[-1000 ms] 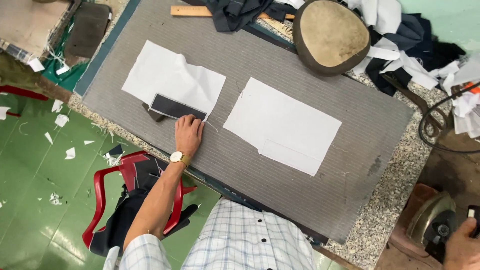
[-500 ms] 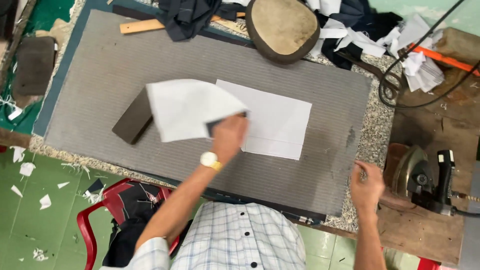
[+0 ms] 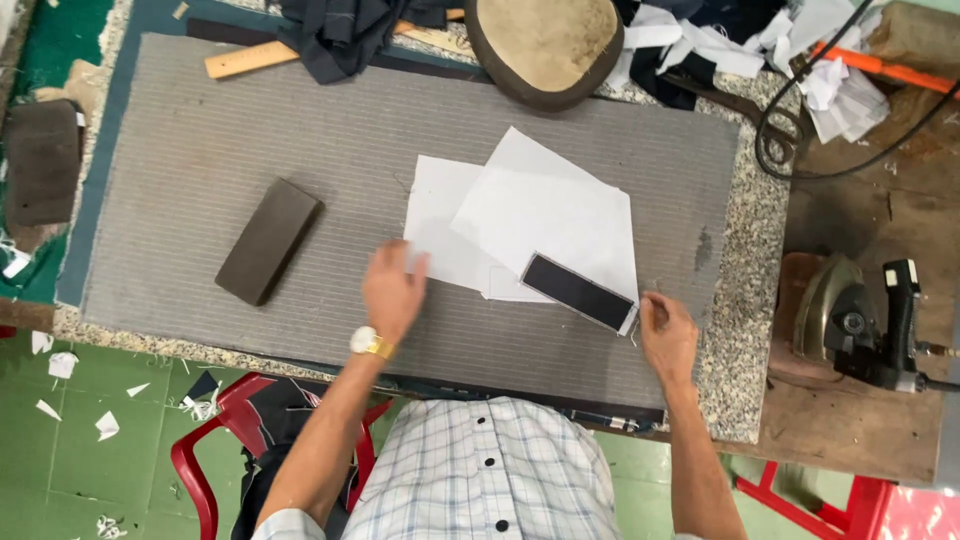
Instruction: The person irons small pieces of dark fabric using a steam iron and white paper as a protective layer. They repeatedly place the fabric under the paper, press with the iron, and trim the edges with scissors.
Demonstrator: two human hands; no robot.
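Matt white paper sheets [image 3: 540, 215], ribbed grey mat [image 3: 200, 150]

The person wears a pale checked shirt [image 3: 480, 470] with dark buttons and a gold wristwatch [image 3: 368, 343].

Two white paper sheets [image 3: 540, 215], one black strip [image 3: 577, 291], one dark block [image 3: 268, 241], one iron [image 3: 865, 320], one wooden ruler [image 3: 250, 60], two red chairs [image 3: 215, 440].

Grey ribbed pad [image 3: 200, 150] on speckled stone table [image 3: 745, 330], bearing dark block [image 3: 268, 240], white sheets [image 3: 530, 225].
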